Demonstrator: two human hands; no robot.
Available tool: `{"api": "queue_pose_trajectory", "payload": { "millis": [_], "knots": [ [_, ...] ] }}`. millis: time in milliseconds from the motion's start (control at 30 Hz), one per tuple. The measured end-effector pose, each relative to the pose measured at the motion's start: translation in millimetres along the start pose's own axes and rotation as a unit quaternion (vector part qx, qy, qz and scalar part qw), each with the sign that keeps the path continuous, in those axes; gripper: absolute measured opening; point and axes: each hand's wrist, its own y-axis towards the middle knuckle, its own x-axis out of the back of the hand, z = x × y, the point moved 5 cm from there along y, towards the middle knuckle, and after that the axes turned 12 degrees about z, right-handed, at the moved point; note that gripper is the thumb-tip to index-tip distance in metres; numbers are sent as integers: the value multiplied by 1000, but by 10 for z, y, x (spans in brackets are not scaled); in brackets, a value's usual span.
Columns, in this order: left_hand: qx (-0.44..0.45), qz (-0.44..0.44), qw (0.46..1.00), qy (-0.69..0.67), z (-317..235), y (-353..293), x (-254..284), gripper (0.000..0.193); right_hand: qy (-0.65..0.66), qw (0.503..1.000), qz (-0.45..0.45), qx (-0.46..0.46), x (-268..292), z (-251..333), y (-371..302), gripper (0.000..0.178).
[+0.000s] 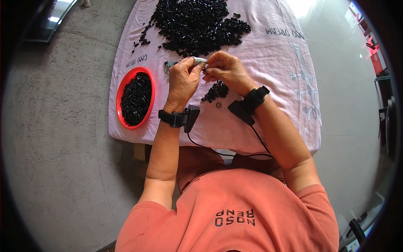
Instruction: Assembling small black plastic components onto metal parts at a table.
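Right hand (225,70): pinching dark piece (204,69) | left hand (184,82): curled (can't tell hold) | red bowl (119,101) well filled; black pile (195,29) seemingly undone

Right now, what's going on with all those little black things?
The person has the left hand and right hand close together over a pink cloth. Something greyish shows between them, but I can't tell whether it's held or wrapped around a finger. A heap of small black pieces lies beyond. More are in a red bowl on the left, and a little pile sits nearer the person.
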Motion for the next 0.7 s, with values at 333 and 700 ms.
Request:
{"api": "queue_pose_trajectory", "payload": {
  "millis": [333, 700],
  "knots": [
    [-39, -21, 997, 69, -134, -9, -37, 5, 8, 1000, -17, 16, 21, -18, -4, 17],
    [-27, -36, 999, -3, -85, -78, -88, 11, 5, 999, -32, 8, 13, -8, -16, 17]
  ]
}}
